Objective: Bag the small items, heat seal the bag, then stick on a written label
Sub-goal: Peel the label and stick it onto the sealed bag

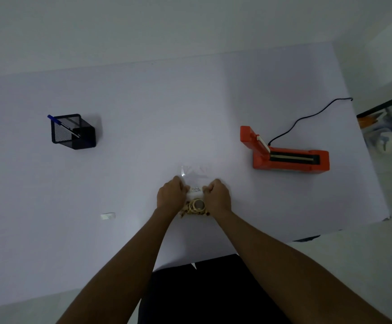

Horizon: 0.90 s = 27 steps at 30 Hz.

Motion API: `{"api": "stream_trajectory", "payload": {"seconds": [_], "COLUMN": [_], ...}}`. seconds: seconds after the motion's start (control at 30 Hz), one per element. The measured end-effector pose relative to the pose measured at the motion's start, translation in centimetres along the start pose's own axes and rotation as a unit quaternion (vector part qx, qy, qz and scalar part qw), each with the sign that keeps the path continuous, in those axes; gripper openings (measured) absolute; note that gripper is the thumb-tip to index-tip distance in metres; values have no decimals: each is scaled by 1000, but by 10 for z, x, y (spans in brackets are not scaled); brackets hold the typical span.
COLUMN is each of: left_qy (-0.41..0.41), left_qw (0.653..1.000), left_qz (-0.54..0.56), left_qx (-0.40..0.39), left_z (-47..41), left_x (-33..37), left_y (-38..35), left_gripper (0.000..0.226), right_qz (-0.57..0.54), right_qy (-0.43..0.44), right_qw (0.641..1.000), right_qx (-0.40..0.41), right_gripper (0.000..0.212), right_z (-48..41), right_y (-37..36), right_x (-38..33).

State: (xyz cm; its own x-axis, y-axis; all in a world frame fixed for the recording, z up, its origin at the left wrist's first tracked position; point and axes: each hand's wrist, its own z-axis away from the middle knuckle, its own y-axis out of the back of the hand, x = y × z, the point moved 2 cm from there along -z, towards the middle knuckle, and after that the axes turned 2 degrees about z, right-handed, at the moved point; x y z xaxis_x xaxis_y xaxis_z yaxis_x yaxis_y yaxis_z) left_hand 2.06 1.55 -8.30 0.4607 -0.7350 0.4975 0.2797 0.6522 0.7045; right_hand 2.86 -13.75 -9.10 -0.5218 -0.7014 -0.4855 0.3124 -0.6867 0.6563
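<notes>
A clear plastic bag (195, 174) lies flat on the white table (143, 125), straight ahead of me. Small gold rings and beads (196, 206) sit in its near end. A white label (195, 190) with dark writing sits on the bag between my hands. My left hand (169, 195) has its fingers curled at the label's left side. My right hand (217, 196) is curled the same way at its right side. Both hands cover the bag's side edges. The orange heat sealer (286, 152) stands to the right with its lid raised.
A black mesh pen holder (73, 132) with a blue pen (63, 125) stands at the far left. A small white paper scrap (108, 216) lies left of my left arm. The sealer's black cord (307, 118) runs off the table's right edge. Clutter lies on the floor at right.
</notes>
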Motion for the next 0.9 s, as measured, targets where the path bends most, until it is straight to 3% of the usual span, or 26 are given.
{"api": "stream_trajectory", "payload": {"seconds": [0.17,0.4,0.57,0.73,0.9], "left_qy": [-15,-18,68,123,133], "left_qw": [1000,999,982,968,961], "left_qz": [-5,25,162,219,242], "left_qx": [-6,-22,66,-22,7], "left_z": [1,5,37,53,44], "left_x": [-3,-8,-27,-42,-36], "left_y": [-2,-5,-6,-15,3], "left_gripper": [12,12,22,28,23], "right_qz": [22,-28,-100,-119,-134], "right_qy": [36,46,50,51,61], "right_qw": [999,998,993,982,980], "right_qx": [3,-17,-44,-138,-131], "right_gripper": [35,18,24,10,13], "right_z": [7,0,11,28,20], "right_y": [3,8,30,23,15], "right_x": [-2,8,38,54,23]}}
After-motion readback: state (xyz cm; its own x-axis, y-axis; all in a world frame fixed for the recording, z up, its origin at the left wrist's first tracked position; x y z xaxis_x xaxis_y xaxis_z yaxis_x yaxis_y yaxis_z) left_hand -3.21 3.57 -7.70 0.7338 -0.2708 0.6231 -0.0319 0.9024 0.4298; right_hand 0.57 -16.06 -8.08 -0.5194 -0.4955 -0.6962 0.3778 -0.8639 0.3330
